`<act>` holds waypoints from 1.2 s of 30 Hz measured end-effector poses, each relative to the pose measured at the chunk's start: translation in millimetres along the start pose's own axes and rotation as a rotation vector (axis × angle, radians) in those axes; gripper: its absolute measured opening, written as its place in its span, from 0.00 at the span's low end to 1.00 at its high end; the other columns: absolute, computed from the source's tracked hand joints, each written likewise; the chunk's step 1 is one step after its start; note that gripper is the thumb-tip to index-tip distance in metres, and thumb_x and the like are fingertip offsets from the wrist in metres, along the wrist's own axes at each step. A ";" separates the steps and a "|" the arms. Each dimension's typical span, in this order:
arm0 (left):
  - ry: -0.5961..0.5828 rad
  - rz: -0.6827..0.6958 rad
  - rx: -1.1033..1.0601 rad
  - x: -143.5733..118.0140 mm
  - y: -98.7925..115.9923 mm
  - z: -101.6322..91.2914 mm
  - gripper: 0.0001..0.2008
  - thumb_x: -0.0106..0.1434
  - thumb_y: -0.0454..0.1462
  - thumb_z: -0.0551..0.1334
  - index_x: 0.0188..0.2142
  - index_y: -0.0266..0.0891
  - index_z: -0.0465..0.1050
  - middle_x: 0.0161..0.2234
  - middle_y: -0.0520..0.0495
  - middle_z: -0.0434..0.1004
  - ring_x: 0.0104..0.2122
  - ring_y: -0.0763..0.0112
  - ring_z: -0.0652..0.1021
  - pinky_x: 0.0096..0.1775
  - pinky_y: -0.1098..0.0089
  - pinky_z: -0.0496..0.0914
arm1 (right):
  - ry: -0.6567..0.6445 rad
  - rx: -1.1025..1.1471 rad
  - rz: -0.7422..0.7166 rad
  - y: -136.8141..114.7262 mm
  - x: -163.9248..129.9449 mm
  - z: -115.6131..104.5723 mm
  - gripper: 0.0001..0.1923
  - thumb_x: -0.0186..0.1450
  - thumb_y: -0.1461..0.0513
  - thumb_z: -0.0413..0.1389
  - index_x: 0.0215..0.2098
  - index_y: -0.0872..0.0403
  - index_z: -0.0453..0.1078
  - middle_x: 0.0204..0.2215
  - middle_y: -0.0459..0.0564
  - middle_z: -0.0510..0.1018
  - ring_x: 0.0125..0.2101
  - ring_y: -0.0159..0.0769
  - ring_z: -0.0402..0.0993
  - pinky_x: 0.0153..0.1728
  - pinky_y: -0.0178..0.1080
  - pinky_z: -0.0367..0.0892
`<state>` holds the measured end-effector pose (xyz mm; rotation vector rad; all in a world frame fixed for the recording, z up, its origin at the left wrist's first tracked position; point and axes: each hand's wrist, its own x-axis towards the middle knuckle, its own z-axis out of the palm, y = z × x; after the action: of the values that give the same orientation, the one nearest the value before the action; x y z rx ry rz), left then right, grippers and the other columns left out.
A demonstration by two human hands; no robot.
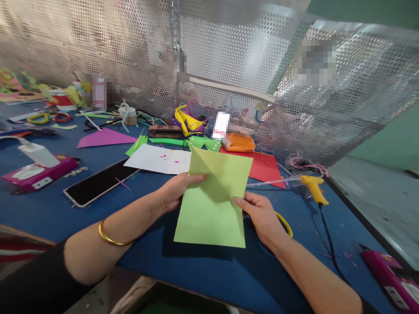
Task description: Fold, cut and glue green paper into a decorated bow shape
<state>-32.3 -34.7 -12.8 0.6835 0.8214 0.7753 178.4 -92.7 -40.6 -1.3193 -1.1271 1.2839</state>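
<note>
A sheet of light green paper is held up in front of me, over the near part of the blue table. My left hand pinches its left edge, thumb on the front face and fingers behind. On the opposite edge, my right hand grips the sheet the same way, a bit lower. Under my right wrist a yellow loop shows, perhaps a scissors handle. Behind the sheet lie a white paper with coloured dots and a red sheet, both partly covered.
A black phone and a magenta power strip lie left. To the right are a yellow glue gun with a cord and another magenta strip. Paper glasses, an orange case and purple paper sit toward the perforated metal wall.
</note>
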 end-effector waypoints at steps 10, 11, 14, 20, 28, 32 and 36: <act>0.154 0.181 0.022 1.7 -1.8 1.2 0.15 0.60 0.44 0.68 0.35 0.31 0.80 0.32 0.36 0.84 0.27 0.62 0.82 0.34 0.66 0.77 | 0.121 0.154 0.022 6.6 3.2 3.4 0.16 0.46 0.53 0.69 0.27 0.54 0.76 0.19 0.43 0.75 0.22 0.35 0.68 0.25 0.38 0.63; 0.177 0.217 0.019 2.5 -1.4 1.1 0.14 0.60 0.43 0.67 0.34 0.31 0.80 0.31 0.37 0.84 0.26 0.64 0.82 0.33 0.67 0.77 | 0.131 0.140 0.007 6.5 3.2 3.5 0.16 0.47 0.53 0.69 0.28 0.53 0.76 0.19 0.43 0.75 0.22 0.35 0.68 0.26 0.38 0.63; 0.214 0.228 -0.036 5.5 -0.7 0.4 0.11 0.61 0.40 0.67 0.33 0.32 0.80 0.31 0.39 0.84 0.27 0.64 0.82 0.32 0.66 0.78 | 0.129 0.104 -0.041 5.6 2.0 4.4 0.15 0.48 0.52 0.68 0.28 0.53 0.76 0.20 0.43 0.75 0.22 0.35 0.67 0.25 0.37 0.61; 0.217 0.119 -0.135 8.9 -0.6 0.5 0.09 0.61 0.39 0.66 0.35 0.33 0.79 0.31 0.38 0.84 0.27 0.60 0.82 0.35 0.60 0.79 | 0.063 0.069 -0.075 4.5 -1.4 7.0 0.13 0.51 0.53 0.67 0.27 0.53 0.75 0.18 0.42 0.73 0.21 0.31 0.63 0.24 0.36 0.58; 0.272 0.165 -0.079 4.6 1.3 4.2 0.08 0.62 0.38 0.65 0.34 0.33 0.78 0.27 0.40 0.83 0.24 0.62 0.81 0.32 0.63 0.79 | 0.073 0.048 -0.074 7.3 -0.8 7.8 0.15 0.51 0.51 0.66 0.24 0.54 0.72 0.18 0.43 0.73 0.19 0.29 0.60 0.22 0.35 0.55; 0.267 0.221 -0.062 2.9 5.2 3.0 0.08 0.61 0.39 0.66 0.34 0.34 0.78 0.28 0.41 0.83 0.24 0.62 0.81 0.32 0.63 0.79 | 0.048 -0.001 -0.037 1.4 -3.9 10.7 0.17 0.50 0.51 0.67 0.21 0.54 0.70 0.17 0.42 0.71 0.19 0.29 0.60 0.22 0.35 0.55; 0.324 0.164 -0.099 5.5 9.4 -0.7 0.12 0.59 0.41 0.67 0.38 0.33 0.77 0.28 0.39 0.83 0.25 0.59 0.82 0.34 0.60 0.78 | 0.013 -0.019 -0.062 -3.0 -4.1 12.0 0.17 0.50 0.50 0.67 0.21 0.54 0.72 0.18 0.43 0.73 0.20 0.31 0.63 0.24 0.35 0.59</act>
<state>-33.4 -25.0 -7.9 0.5478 1.0209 1.0864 166.3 -96.1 -37.1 -1.2950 -1.1649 1.2202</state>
